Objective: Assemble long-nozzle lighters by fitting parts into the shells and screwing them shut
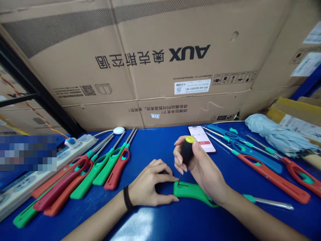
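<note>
A green long-nosed gas lighter [192, 192] lies flat on the blue table, its handle end to the left and its metal nozzle [273, 203] pointing right. My left hand [152, 184] steadies that handle end between index finger and thumb. In my right hand [198, 160] is a screwdriver [187, 152] with a black handle and yellow cap. It stands nearly upright, its thin shaft meeting the lighter near the left end. The exact contact of the tip is too small to make out. My right wrist and forearm cover part of the lighter's trigger section.
Several red and green lighters [82, 180] lie at left beside a white power strip [27, 182]. Blue and red lighters [273, 177] lie at right near a pale blue folded umbrella [276, 134]. A phone [202, 139] lies behind my right hand. A large carton [150, 80] stands along the back.
</note>
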Motion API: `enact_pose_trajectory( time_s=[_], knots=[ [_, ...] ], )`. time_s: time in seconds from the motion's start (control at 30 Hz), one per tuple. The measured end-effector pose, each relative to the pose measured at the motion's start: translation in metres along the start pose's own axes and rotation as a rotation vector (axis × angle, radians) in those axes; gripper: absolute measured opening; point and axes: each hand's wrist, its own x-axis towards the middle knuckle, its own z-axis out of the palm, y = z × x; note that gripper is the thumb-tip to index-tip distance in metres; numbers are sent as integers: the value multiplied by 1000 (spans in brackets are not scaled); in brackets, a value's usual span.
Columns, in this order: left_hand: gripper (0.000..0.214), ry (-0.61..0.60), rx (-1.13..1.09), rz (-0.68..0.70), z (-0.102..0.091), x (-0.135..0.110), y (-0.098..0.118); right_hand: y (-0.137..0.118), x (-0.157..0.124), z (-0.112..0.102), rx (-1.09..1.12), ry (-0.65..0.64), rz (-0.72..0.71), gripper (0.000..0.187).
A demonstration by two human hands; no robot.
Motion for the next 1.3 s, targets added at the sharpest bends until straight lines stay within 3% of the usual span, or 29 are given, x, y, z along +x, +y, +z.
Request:
enact_pose_trajectory(
  time_s=[0.17,0.6,0.77,0.9,1.0,1.17,1.23,1.3],
  knots=[
    [40,9,-18,12,1,0,-1,-2,-4,2,-40,-40,70,27],
    [40,67,-1,92,1,0,-2,3,-9,3,-191,-72,54,29],
    [39,72,-2,64,1,0,-1,2,-10,-1,-116,-88,80,34],
    [34,5,-5,-23,2,0,-1,-3,-12,2,-186,-116,44,16],
    [32,-21,-19,-30,2,-1,-1,-3,-14,6,-156,-109,11,33],
    [31,27,-22,0,1,0,-1,-2,-14,5,-194,-122,58,30],
    [32,10,-29,-17,1,0,0,-3,-13,4,-215,-86,21,17],
    [32,6,-42,-16,1,1,0,-3,-12,3,-216,-46,-21,25]
  ],
)
